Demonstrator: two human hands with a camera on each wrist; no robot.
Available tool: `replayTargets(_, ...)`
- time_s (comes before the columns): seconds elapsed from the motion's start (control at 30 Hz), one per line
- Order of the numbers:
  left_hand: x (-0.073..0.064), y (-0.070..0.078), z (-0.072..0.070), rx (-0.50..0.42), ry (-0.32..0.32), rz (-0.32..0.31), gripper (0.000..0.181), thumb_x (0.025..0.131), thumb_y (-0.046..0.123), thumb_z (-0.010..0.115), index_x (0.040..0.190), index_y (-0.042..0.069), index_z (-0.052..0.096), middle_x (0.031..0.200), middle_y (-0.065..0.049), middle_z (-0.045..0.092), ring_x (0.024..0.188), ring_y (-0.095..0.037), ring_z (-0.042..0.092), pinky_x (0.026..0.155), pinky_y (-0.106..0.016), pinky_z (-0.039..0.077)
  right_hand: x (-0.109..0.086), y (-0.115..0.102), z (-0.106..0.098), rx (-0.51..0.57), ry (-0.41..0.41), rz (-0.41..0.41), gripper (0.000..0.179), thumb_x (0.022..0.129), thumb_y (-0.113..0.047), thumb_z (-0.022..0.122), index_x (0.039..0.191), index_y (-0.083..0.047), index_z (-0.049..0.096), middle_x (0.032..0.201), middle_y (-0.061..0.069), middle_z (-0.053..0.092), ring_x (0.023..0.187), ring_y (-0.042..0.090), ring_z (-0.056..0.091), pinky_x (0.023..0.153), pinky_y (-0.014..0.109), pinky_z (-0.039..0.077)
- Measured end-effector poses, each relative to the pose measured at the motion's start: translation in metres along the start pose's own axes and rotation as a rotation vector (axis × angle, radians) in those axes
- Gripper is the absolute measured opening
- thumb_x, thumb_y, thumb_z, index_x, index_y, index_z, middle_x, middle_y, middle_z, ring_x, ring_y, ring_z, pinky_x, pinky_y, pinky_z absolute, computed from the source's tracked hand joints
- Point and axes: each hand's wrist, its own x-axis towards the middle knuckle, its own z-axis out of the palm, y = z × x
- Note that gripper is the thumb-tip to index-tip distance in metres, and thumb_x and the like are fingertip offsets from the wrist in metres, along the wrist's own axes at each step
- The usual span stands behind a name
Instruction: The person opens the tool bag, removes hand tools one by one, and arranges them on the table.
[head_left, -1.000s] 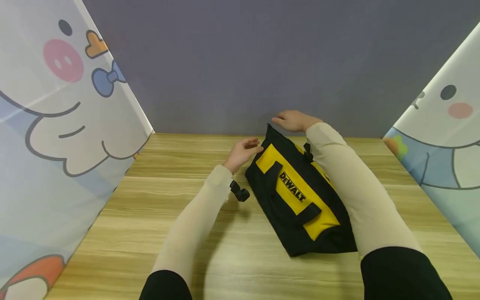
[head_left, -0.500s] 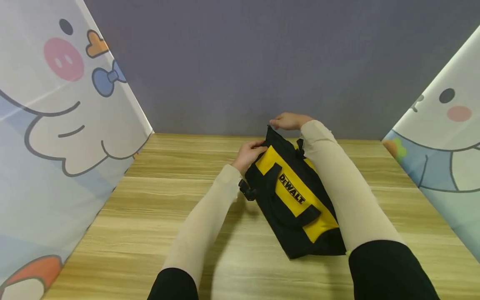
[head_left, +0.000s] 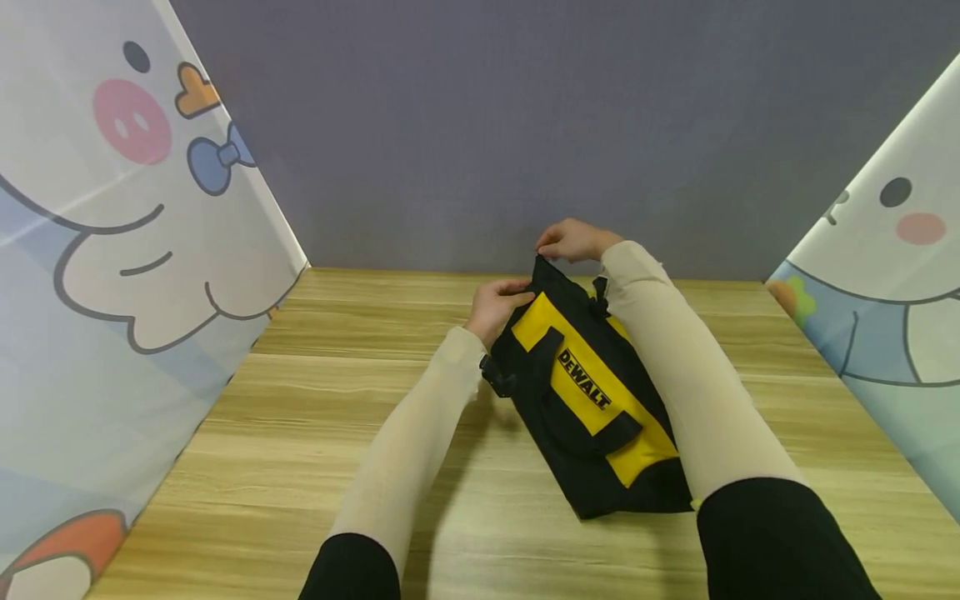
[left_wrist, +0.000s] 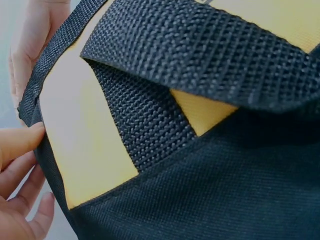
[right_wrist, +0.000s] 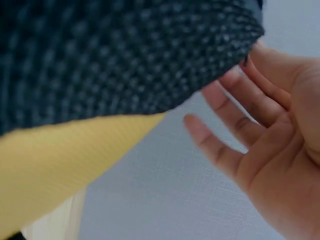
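Observation:
A black and yellow DeWalt tool bag [head_left: 581, 379] lies slanted on the table, its far end pointing up and left in the head view. At that far end my left hand [head_left: 497, 310] pinches the side edge, thumb on the near face in the left wrist view and fingers partly behind the cloth [left_wrist: 62, 180]. My right hand [head_left: 573, 241] is at the bag's top far corner, thumb and fingertips pinching the tip. In the right wrist view the black webbing [right_wrist: 125, 60] hides part of those fingertips; whether a zipper pull is between them cannot be told.
The wood-grain table [head_left: 322, 417] meets a grey back panel [head_left: 450, 133] just behind the right hand. Cartoon-printed panels stand at the left [head_left: 150, 275] and right [head_left: 892, 275]. Black carry straps [head_left: 547, 358] hang loose on the bag's near face.
My left hand has moved right onto the bag's end and taken hold of its edge. The right hand has come slightly left and down to the corner tip and now pinches it.

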Motion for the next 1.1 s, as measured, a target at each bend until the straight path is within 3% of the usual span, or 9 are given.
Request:
replayTargets(0.17, 0.002, -0.001, 0.000, 0.014, 0.032, 0.017, 0.027, 0.091, 0.004, 0.073, 0.117, -0.001, 0.073, 0.113, -0.015, 0.072, 0.109, -0.028, 0.064, 0.093, -0.031, 0.053, -0.002, 0.006, -0.003, 0.121, 0.092, -0.019, 0.027, 0.104, -0.017, 0.055, 0.119, 0.004, 0.062, 0.094, 0.014, 0.067, 0.090, 0.030, 0.065, 0.087, 0.047, 0.055)
replayTargets(0.33, 0.006, -0.003, -0.001, 0.029, 0.058, 0.041, 0.024, 0.089, 0.001, 0.073, 0.113, -0.004, 0.074, 0.109, -0.017, 0.073, 0.107, -0.030, 0.066, 0.090, -0.030, 0.055, -0.008, 0.001, -0.006, 0.277, 0.065, -0.027, 0.024, 0.102, -0.012, 0.056, 0.117, 0.007, 0.060, 0.094, 0.014, 0.067, 0.081, 0.024, 0.067, 0.089, 0.048, 0.055)
replayTargets(0.5, 0.008, -0.003, -0.002, 0.009, 0.048, 0.050, 0.024, 0.089, -0.002, 0.072, 0.113, -0.006, 0.073, 0.110, -0.019, 0.072, 0.106, -0.032, 0.066, 0.090, -0.030, 0.055, -0.016, -0.006, -0.007, 0.314, 0.048, -0.012, 0.029, 0.102, -0.012, 0.056, 0.118, 0.011, 0.063, 0.095, 0.015, 0.068, 0.079, 0.021, 0.067, 0.089, 0.046, 0.056)
replayTargets(0.67, 0.009, -0.004, -0.003, -0.018, 0.053, 0.048, 0.024, 0.088, -0.003, 0.073, 0.112, -0.006, 0.073, 0.108, -0.019, 0.072, 0.102, -0.029, 0.068, 0.088, -0.029, 0.056, -0.019, -0.008, -0.010, 0.350, 0.025, 0.051, 0.035, 0.101, -0.011, 0.057, 0.124, 0.014, 0.060, 0.095, 0.015, 0.070, 0.078, 0.021, 0.068, 0.093, 0.048, 0.054)
replayTargets(0.83, 0.008, -0.004, -0.002, -0.035, 0.066, 0.048, 0.024, 0.088, -0.004, 0.073, 0.112, -0.007, 0.073, 0.107, -0.020, 0.072, 0.100, -0.028, 0.069, 0.087, -0.029, 0.056, -0.019, -0.009, -0.012, 0.415, 0.005, 0.181, 0.034, 0.098, -0.008, 0.059, 0.124, 0.014, 0.059, 0.087, 0.011, 0.068, 0.074, 0.020, 0.067, 0.095, 0.048, 0.053)
replayTargets(0.93, 0.008, -0.004, -0.001, -0.046, 0.079, 0.040, 0.024, 0.087, -0.005, 0.073, 0.111, -0.007, 0.073, 0.106, -0.020, 0.072, 0.099, -0.028, 0.069, 0.087, -0.030, 0.057, -0.020, -0.010, -0.012, 0.453, 0.001, 0.237, 0.030, 0.098, -0.005, 0.058, 0.122, 0.013, 0.059, 0.081, 0.010, 0.066, 0.071, 0.020, 0.065, 0.087, 0.042, 0.057)
replayTargets(1.1, 0.007, -0.001, 0.000, -0.071, 0.094, 0.017, 0.022, 0.088, -0.006, 0.072, 0.110, -0.007, 0.073, 0.105, -0.021, 0.072, 0.099, -0.030, 0.069, 0.088, -0.033, 0.056, -0.023, -0.013, -0.012, 0.473, -0.003, 0.252, 0.020, 0.099, -0.001, 0.053, 0.113, 0.011, 0.060, 0.076, 0.009, 0.063, 0.066, 0.020, 0.062, 0.073, 0.035, 0.057)
